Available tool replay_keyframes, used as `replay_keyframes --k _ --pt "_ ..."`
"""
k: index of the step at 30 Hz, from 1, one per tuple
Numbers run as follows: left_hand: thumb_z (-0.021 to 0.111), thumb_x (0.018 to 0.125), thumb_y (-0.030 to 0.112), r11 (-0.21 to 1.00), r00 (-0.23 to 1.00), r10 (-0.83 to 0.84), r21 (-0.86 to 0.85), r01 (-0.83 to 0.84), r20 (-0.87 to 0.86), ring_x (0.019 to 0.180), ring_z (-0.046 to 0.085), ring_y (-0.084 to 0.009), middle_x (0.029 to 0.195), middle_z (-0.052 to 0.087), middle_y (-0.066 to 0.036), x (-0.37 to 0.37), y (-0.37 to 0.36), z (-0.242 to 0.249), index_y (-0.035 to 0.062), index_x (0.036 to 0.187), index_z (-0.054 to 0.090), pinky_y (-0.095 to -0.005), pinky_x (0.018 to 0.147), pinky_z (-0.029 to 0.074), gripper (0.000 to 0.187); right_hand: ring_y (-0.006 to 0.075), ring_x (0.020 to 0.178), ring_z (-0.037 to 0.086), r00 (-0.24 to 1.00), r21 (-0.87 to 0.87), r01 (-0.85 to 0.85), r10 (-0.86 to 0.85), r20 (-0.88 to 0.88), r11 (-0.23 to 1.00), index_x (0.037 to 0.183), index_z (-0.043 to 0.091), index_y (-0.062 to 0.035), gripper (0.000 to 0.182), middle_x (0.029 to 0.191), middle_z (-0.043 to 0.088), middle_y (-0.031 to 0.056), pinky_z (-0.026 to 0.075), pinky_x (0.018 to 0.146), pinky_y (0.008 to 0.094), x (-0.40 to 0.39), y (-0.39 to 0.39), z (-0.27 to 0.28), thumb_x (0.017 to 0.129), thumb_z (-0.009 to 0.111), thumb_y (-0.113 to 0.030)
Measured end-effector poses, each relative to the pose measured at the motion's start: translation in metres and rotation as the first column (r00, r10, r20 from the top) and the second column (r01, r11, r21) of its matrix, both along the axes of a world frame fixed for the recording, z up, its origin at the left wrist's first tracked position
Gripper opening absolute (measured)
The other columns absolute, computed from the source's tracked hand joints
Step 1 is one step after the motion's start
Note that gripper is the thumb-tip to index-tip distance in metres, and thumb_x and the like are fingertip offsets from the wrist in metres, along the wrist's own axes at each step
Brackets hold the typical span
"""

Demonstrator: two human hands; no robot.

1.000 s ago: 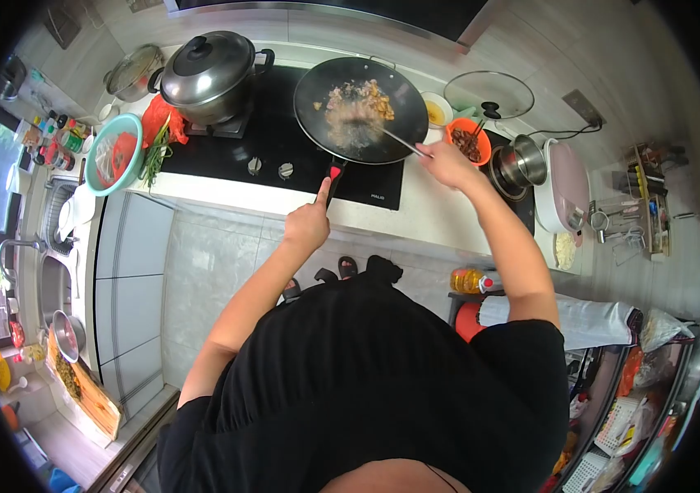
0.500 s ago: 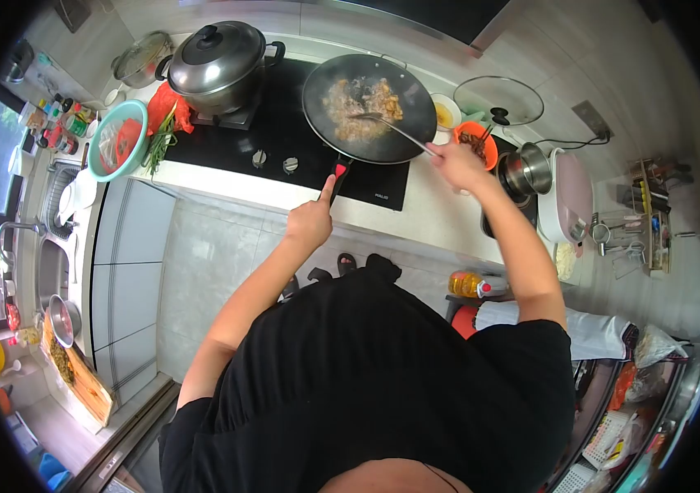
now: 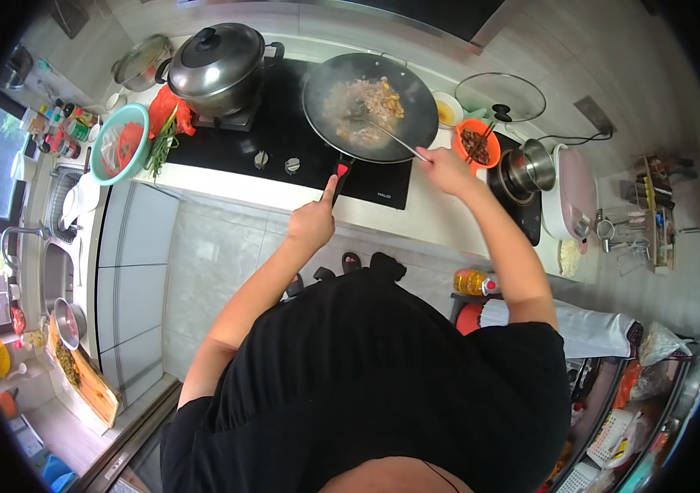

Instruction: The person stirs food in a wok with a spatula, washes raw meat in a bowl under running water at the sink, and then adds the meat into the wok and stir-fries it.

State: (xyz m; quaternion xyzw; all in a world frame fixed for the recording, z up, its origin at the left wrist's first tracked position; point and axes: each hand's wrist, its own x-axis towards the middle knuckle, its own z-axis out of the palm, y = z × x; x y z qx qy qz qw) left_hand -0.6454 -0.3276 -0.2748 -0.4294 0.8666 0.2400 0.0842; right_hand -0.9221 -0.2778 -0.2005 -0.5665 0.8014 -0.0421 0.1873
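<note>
On the black stove at 12 o'clock sits the wok (image 3: 370, 107) (food inside) | left hand (image 3: 311, 223) grips its handle (image 3: 336, 177) | right hand (image 3: 446, 170) at 1 o'clock holds the spatula (image 3: 383, 133), tip in the food | orange bowl (image 3: 476, 145) just beside.
</note>
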Motion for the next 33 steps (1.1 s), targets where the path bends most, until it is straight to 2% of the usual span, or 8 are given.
replay_keyframes --k 3,6,8,16,21,24,27,33 --pt "0.055 0.081 0.013 1.000 1.000 0.008 -0.008 -0.008 -0.015 0.075 0.067 -0.0334 0.080 0.067 -0.018 0.000 0.000 -0.002 0.0144 0.149 0.010 -0.0430 0.070 0.053 0.081 0.0363 0.095 0.062 0.988 0.135 0.016 0.006 -0.155 0.991 0.114 0.062 -0.0107 0.030 0.098 0.064 0.0218 0.050 0.079 0.0463 -0.017 0.001 0.023 0.089 0.051 -0.021" --pt "0.055 0.082 0.012 1.000 1.000 0.002 -0.019 -0.002 -0.009 0.075 0.067 -0.0331 0.081 0.067 -0.018 -0.001 0.001 -0.004 0.0144 0.149 0.009 -0.0431 0.071 0.053 0.081 0.0367 0.093 0.062 0.997 -0.018 0.008 -0.009 -0.073 1.000 0.109 0.063 -0.0050 0.028 0.096 0.064 0.0224 0.050 0.079 0.0474 -0.007 -0.019 0.006 0.089 0.051 -0.021" --pt "0.054 0.082 0.012 1.000 1.000 -0.008 -0.015 0.008 -0.012 0.076 0.067 -0.0331 0.082 0.067 -0.018 -0.001 0.001 -0.002 0.0143 0.149 0.008 -0.0431 0.071 0.053 0.082 0.0377 0.092 0.062 0.999 -0.108 -0.003 -0.002 -0.045 0.994 0.116 0.061 -0.0057 0.033 0.096 0.065 0.0228 0.049 0.082 0.0476 -0.007 -0.035 -0.045 0.089 0.051 -0.021" --pt "0.054 0.082 0.014 1.000 1.000 -0.002 -0.004 0.002 0.001 0.076 0.067 -0.0332 0.083 0.067 -0.018 0.000 0.001 -0.004 0.0143 0.149 0.007 -0.0427 0.071 0.053 0.082 0.0364 0.096 0.062 0.993 0.177 0.005 0.016 -0.118 0.984 0.112 0.063 -0.0056 0.030 0.099 0.065 0.0215 0.050 0.082 0.0456 -0.007 -0.005 0.041 0.088 0.051 -0.021" --pt "0.054 0.082 0.013 1.000 1.000 -0.011 -0.011 0.011 -0.009 0.075 0.067 -0.0331 0.081 0.067 -0.017 0.000 0.000 -0.003 0.0140 0.149 0.009 -0.0426 0.070 0.053 0.081 0.0380 0.096 0.060 0.998 -0.019 0.024 -0.025 -0.053 1.000 0.115 0.061 -0.0058 0.033 0.100 0.063 0.0238 0.048 0.084 0.0455 0.001 -0.033 -0.015 0.087 0.052 -0.020" --pt "0.054 0.081 0.012 1.000 1.000 -0.007 -0.018 0.007 -0.014 0.074 0.067 -0.0330 0.081 0.067 -0.017 0.000 0.000 -0.003 0.0139 0.149 0.009 -0.0426 0.071 0.053 0.081 0.0387 0.096 0.061 0.997 0.060 -0.063 0.065 -0.033 0.996 0.119 0.060 -0.0062 0.037 0.101 0.063 0.0257 0.048 0.084 0.0427 0.013 -0.014 0.018 0.086 0.053 -0.021" --pt "0.055 0.081 0.012 1.000 1.000 0.004 -0.013 -0.004 -0.004 0.074 0.067 -0.0329 0.081 0.067 -0.017 -0.002 0.000 -0.006 0.0138 0.149 0.010 -0.0426 0.071 0.053 0.082 0.0379 0.097 0.062 0.977 0.232 -0.062 0.107 -0.185 0.971 0.108 0.064 -0.0063 0.029 0.100 0.064 0.0222 0.049 0.083 0.0463 0.006 -0.001 0.062 0.084 0.050 -0.013" --pt "0.055 0.081 0.012 1.000 1.000 -0.004 -0.009 0.004 -0.015 0.075 0.067 -0.0335 0.082 0.067 -0.019 0.000 0.000 -0.001 0.0139 0.149 0.010 -0.0430 0.071 0.053 0.082 0.0375 0.095 0.063 0.972 0.065 -0.045 0.059 -0.229 0.997 0.097 0.066 -0.0003 0.024 0.097 0.065 0.0216 0.050 0.081 0.0470 -0.009 -0.025 0.013 0.081 0.050 -0.010"
